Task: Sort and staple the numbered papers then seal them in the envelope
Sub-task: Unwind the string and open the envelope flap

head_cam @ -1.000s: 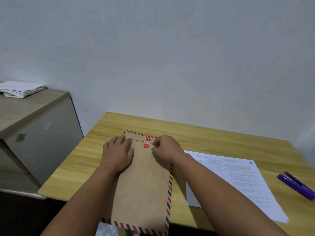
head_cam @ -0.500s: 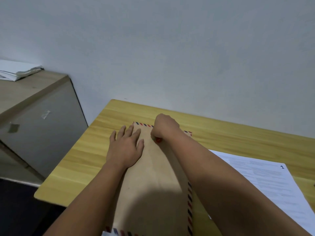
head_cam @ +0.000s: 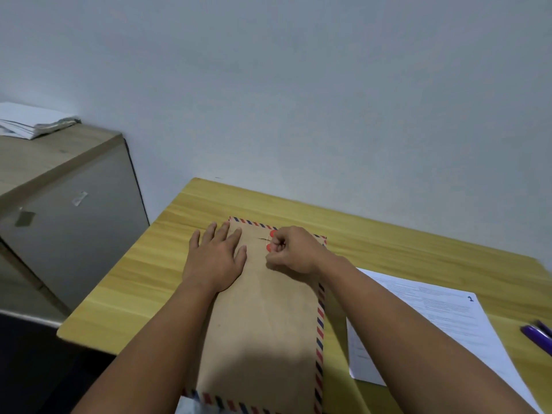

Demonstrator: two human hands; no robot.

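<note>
On the table (head_cam: 155, 264), the flat, released left hand (head_cam: 216, 259) steadies the envelope (head_cam: 263, 324); the right hand (head_cam: 294, 249) pinches its closure string (head_cam: 264, 239) at the red buttons (head_cam: 271, 241). Likely unfastening; papers (head_cam: 442, 324) lie right of the envelope.

A plain pale wall (head_cam: 298, 100) backs a wooden desk (head_cam: 125, 279), with a grey cabinet (head_cam: 68, 222) to its left.

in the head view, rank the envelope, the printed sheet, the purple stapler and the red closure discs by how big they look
1. envelope
2. sheet, partly hidden by the right arm
3. stapler, cut off by the frame edge
4. discs, smallest
</note>
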